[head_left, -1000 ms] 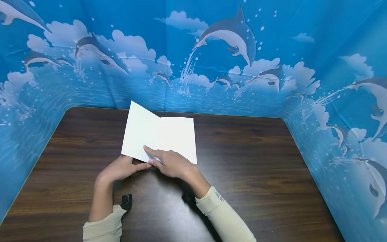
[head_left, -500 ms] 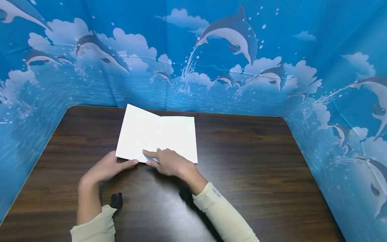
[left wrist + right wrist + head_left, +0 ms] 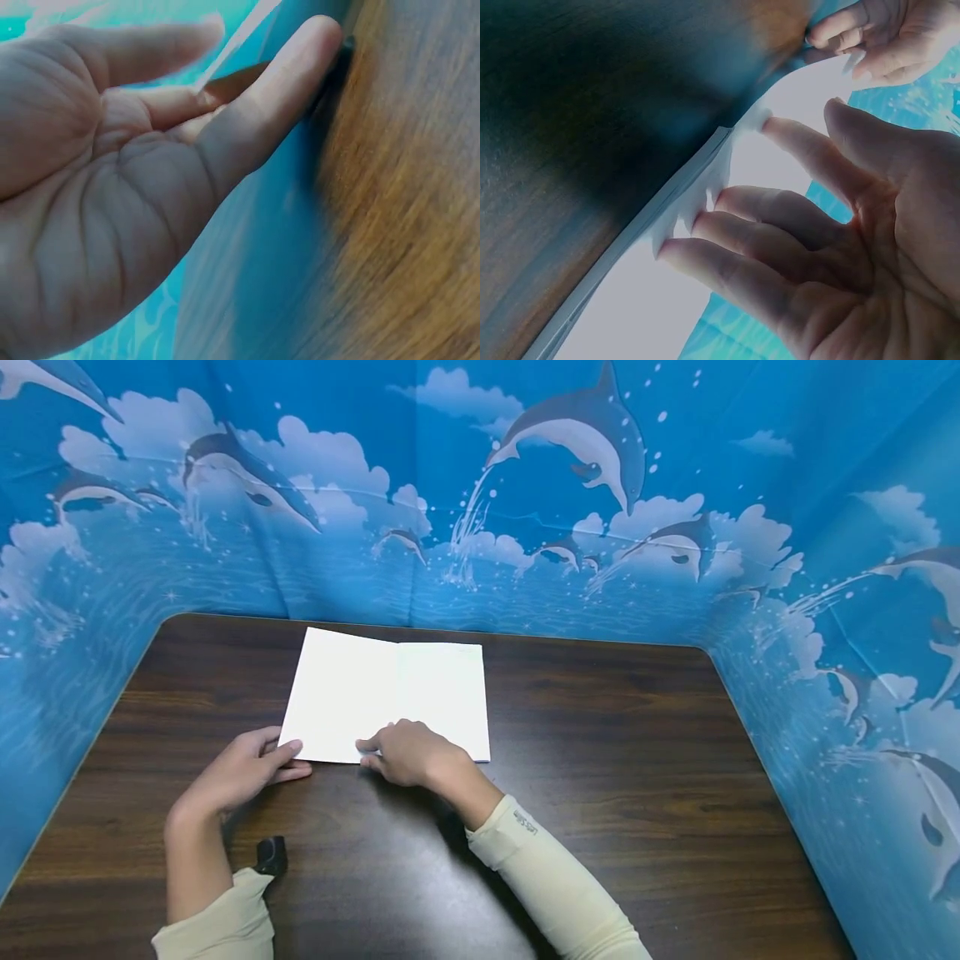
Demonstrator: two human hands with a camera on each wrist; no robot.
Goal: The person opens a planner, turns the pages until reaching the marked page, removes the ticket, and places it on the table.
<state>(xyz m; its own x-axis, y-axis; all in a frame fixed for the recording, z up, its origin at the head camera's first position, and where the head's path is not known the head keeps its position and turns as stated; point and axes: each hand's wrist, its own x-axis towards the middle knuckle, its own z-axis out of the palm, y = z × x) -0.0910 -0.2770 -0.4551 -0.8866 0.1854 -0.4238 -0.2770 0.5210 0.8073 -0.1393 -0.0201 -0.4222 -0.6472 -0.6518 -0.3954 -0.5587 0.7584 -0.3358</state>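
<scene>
Head cam: white book (image 3: pixel 444 693) lies spread on the dark wood tbl (image 3: pixel 637 760), near its far edge, L of ctr, both pages facing up. My L hand (image 3: pixel 238 770) pinches the near L corner of the L page (image 3: pixel 337 693), thumb on top. My R hand (image 3: pixel 416 754) is pressing w/ extended fingers at the near edge, by the fold; not gripping. Pale sleeves (image 3: pixel 562 877) on both arms, blk device (image 3: pixel 272 856) by my L wrist, blue dolphin cloth (image 3: pixel 360 585) behind tbl.

L wrist cam: page edge runs btwn thumb & index; little finger is down near the tbl.

R wrist cam: R fingertips touch the paper along the fold, spread a bit; L hand is at the page's far corner, which curves slightly up off the tbl.
</scene>
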